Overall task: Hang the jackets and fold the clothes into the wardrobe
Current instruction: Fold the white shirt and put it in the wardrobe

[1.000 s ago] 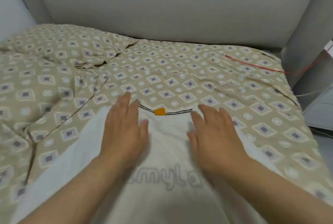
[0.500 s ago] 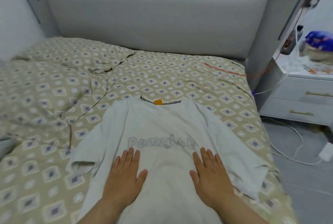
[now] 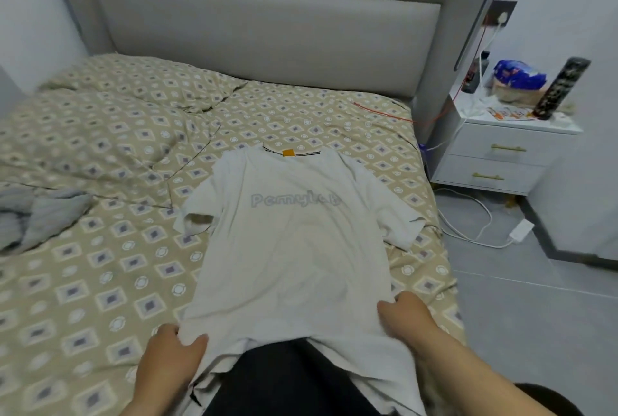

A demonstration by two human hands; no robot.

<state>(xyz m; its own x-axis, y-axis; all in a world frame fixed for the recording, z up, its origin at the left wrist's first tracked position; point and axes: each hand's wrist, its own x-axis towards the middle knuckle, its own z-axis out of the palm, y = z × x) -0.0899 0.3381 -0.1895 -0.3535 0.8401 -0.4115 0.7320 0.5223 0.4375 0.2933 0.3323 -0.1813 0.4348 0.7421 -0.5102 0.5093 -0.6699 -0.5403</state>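
Note:
A white T-shirt [image 3: 294, 248] with grey lettering and an orange neck tag lies spread flat, front up, on the patterned bed [image 3: 100, 282], collar toward the headboard. My left hand [image 3: 170, 358] grips the shirt's lower left side near the hem. On the lower right side my right hand [image 3: 404, 318] grips the fabric, fingers curled into it. The hem hangs over the bed's near edge against my dark clothing. Both short sleeves are slightly crumpled outward.
A grey garment [image 3: 36, 218] lies crumpled at the bed's left. The padded headboard [image 3: 267, 34] stands behind. A white nightstand [image 3: 501, 151] with bags and a dark bottle is at right. A white cable and power adapter [image 3: 520, 230] lie on the grey floor.
My hands slid down the shirt from the collar to the hem, smoothing it, and now grip the lower sides instead of lying flat. The camera pulled back from the bed.

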